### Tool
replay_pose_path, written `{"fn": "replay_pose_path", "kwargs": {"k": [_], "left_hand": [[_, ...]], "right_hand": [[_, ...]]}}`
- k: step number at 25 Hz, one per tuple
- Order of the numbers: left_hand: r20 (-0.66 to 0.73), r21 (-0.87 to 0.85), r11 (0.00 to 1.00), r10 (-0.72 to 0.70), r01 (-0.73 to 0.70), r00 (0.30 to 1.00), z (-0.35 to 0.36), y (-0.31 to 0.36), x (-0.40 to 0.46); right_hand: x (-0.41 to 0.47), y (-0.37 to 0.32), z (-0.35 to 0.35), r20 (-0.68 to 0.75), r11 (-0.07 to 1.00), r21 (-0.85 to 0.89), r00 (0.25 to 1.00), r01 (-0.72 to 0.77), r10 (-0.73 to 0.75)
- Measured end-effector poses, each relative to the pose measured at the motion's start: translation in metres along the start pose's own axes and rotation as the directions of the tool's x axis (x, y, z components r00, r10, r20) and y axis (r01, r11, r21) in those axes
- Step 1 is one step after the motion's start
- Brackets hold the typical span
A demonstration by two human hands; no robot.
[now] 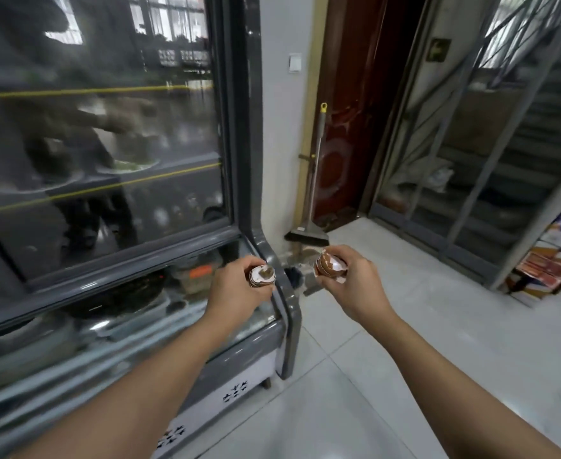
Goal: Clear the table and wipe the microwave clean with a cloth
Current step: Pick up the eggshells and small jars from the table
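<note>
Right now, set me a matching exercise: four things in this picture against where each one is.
Things:
1. stacked eggshells
2. broom
3. display fridge
4. light switch

Places:
A. leaning in the corner by the red door
B. held in the right hand
C. high on the white wall
D. along the left side, with glass doors

Pairs: 1-B, 2-A, 3-D, 4-C
</note>
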State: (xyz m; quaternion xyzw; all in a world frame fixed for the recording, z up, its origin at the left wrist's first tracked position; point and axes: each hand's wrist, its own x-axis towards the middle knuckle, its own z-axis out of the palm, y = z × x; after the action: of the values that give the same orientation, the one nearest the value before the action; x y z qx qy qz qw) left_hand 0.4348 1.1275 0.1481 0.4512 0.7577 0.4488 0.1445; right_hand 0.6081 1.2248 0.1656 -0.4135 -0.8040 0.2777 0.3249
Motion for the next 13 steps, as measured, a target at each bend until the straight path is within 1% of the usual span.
{"fn": "replay_pose_path", "kwargs": {"k": [3, 6, 13], "left_hand": [[0.045, -0.017, 1.000, -0.022, 0.022, 0.999, 0.056, 0.024, 0.024], [0.058, 0.011, 1.000, -0.027, 0.027, 0.998, 0.099, 0.039, 0.049], [0.102, 0.040, 0.999, -0.041, 0.038, 0.994, 0.179, 0.061, 0.146]], "right_hand": [[0.024, 0.047, -0.034, 0.001, 1.000, -0.001, 1.000, -0.023, 0.023], [0.047, 0.086, -0.056, 0.001, 0.999, -0.005, 0.999, -0.053, 0.053], [0.140, 0.163, -0.075, 0.005, 0.997, -0.034, 0.997, -0.071, 0.072]]}}
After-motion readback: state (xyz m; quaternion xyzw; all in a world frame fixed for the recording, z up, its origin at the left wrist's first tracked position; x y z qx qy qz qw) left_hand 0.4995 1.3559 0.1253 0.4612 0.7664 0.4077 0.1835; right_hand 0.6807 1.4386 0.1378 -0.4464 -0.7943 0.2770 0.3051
